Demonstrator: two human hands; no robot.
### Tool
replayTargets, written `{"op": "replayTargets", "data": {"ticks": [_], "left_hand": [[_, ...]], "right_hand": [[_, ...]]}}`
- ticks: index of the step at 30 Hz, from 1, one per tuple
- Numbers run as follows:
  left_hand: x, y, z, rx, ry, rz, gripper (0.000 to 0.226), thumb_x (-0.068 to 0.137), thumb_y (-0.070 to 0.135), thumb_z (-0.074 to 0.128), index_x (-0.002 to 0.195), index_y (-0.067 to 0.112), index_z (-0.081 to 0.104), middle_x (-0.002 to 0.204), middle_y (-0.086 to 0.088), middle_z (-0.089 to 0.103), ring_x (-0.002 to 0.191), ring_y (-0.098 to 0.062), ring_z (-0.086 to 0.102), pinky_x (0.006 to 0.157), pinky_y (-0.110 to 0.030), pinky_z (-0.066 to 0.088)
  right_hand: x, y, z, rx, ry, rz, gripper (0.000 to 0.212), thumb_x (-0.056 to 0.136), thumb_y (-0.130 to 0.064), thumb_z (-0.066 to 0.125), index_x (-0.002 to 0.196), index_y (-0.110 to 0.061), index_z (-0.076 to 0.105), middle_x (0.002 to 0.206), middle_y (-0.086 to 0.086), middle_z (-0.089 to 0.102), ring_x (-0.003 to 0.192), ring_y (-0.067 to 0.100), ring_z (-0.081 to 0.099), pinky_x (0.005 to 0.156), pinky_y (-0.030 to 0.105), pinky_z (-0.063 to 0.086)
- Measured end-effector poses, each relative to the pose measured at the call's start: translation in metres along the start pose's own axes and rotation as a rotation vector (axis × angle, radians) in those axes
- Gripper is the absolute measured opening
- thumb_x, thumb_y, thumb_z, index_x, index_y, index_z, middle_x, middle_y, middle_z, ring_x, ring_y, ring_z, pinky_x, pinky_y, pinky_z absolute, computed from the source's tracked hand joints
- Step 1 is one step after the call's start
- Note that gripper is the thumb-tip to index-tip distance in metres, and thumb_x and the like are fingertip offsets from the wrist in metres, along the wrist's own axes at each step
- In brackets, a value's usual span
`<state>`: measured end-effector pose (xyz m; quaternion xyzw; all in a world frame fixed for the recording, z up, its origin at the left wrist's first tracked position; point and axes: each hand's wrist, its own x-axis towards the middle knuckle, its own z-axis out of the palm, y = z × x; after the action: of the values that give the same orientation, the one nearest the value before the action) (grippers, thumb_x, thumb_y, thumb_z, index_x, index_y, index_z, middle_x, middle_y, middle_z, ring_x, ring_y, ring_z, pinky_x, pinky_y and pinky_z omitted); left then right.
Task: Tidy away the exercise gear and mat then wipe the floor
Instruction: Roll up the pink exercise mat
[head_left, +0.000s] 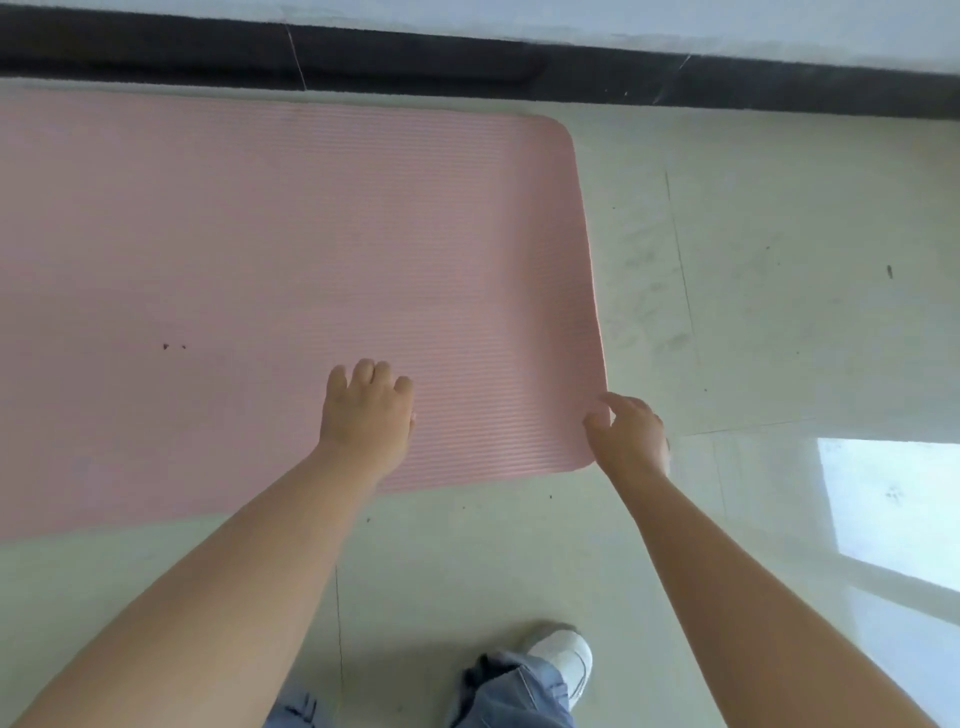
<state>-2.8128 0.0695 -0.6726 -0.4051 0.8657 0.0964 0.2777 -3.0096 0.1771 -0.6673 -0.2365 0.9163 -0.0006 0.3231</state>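
A pink ribbed exercise mat (291, 270) lies flat on the pale tiled floor, running off the left edge of the view. My left hand (369, 415) rests on the mat near its near edge, fingers loosely bent and holding nothing. My right hand (631, 434) is at the mat's near right corner, its fingers touching the mat's right edge. Whether it grips the edge is unclear.
A dark skirting strip (467, 62) runs along the wall behind the mat. Small dark specks (171, 345) lie on the mat. My white shoe (563, 654) and jeans are at the bottom. Bare tiled floor (779, 286) stretches to the right, with a bright window reflection (893, 509).
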Motion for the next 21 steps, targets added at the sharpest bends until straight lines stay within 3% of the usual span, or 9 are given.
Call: {"op": "replayTargets", "data": {"ticks": [4, 7, 8, 10, 12, 15, 18, 21], "left_hand": [[0.062, 0.018, 0.052, 0.025, 0.079, 0.024, 0.035, 0.098, 0.028, 0.040, 0.126, 0.009, 0.050, 0.129, -0.010, 0.049, 0.126, -0.027, 0.041, 0.107, -0.040, 0.029], [0.102, 0.026, 0.063, 0.046, 0.232, 0.095, 0.032, 0.070, 0.026, 0.079, 0.091, 0.004, 0.069, 0.093, -0.016, 0.066, 0.094, -0.031, 0.064, 0.085, -0.042, 0.050], [0.112, 0.026, 0.064, 0.052, 0.263, 0.092, 0.033, 0.069, 0.026, 0.079, 0.090, 0.004, 0.069, 0.093, -0.015, 0.066, 0.093, -0.031, 0.064, 0.083, -0.041, 0.050], [0.129, 0.026, 0.070, 0.039, 0.277, 0.079, 0.032, 0.092, 0.029, 0.053, 0.116, 0.008, 0.058, 0.119, -0.012, 0.057, 0.117, -0.029, 0.051, 0.097, -0.038, 0.040], [0.138, 0.023, 0.070, -0.003, 0.277, 0.032, 0.034, 0.098, 0.029, 0.040, 0.123, 0.009, 0.052, 0.126, -0.010, 0.052, 0.122, -0.028, 0.045, 0.097, -0.036, 0.039], [0.134, 0.027, 0.067, -0.221, 0.322, -0.043, 0.035, 0.099, 0.029, 0.040, 0.120, 0.005, 0.054, 0.122, -0.014, 0.057, 0.119, -0.031, 0.049, 0.090, -0.036, 0.043], [0.124, 0.028, 0.072, -0.505, 0.403, -0.079, 0.033, 0.097, 0.024, 0.044, 0.116, 0.001, 0.060, 0.119, -0.018, 0.060, 0.116, -0.033, 0.051, 0.090, -0.039, 0.044], [0.120, 0.008, 0.078, -0.628, 0.476, -0.110, 0.029, 0.096, 0.016, 0.048, 0.110, -0.002, 0.064, 0.113, -0.021, 0.064, 0.110, -0.036, 0.056, 0.087, -0.040, 0.044]], "right_hand": [[0.063, 0.017, 0.043, 0.047, 0.020, 0.160, 0.050, 0.090, -0.025, 0.045, 0.138, -0.013, 0.036, 0.138, 0.009, 0.044, 0.128, 0.029, 0.040, 0.108, 0.043, 0.027], [0.103, 0.037, 0.062, 0.036, 0.038, 0.249, 0.045, 0.088, -0.022, 0.045, 0.131, -0.010, 0.038, 0.127, 0.012, 0.049, 0.126, 0.032, 0.042, 0.113, 0.051, 0.021], [0.113, 0.041, 0.064, 0.078, 0.035, 0.274, 0.046, 0.088, -0.021, 0.046, 0.131, -0.008, 0.038, 0.121, 0.013, 0.051, 0.123, 0.033, 0.044, 0.113, 0.052, 0.022], [0.125, 0.044, 0.064, 0.178, 0.022, 0.281, 0.048, 0.088, -0.018, 0.047, 0.134, -0.004, 0.038, 0.120, 0.015, 0.055, 0.118, 0.032, 0.051, 0.111, 0.052, 0.029], [0.126, 0.040, 0.065, 0.189, 0.039, 0.217, 0.043, 0.087, -0.011, 0.047, 0.130, -0.005, 0.045, 0.121, 0.013, 0.058, 0.110, 0.031, 0.055, 0.106, 0.047, 0.037], [0.114, 0.029, 0.070, 0.198, 0.177, 0.116, 0.035, 0.085, -0.005, 0.044, 0.118, -0.009, 0.054, 0.095, 0.011, 0.061, 0.086, 0.028, 0.056, 0.089, 0.035, 0.047], [0.097, 0.017, 0.072, 0.338, 0.200, -0.048, 0.030, 0.086, -0.010, 0.050, 0.115, -0.008, 0.059, 0.080, 0.002, 0.058, 0.070, 0.017, 0.050, 0.056, 0.023, 0.040], [0.079, 0.005, 0.080, 0.356, 0.201, -0.234, 0.026, 0.085, -0.011, 0.055, 0.109, -0.009, 0.067, 0.078, 0.001, 0.058, 0.065, 0.010, 0.046, 0.051, 0.017, 0.032]]}}
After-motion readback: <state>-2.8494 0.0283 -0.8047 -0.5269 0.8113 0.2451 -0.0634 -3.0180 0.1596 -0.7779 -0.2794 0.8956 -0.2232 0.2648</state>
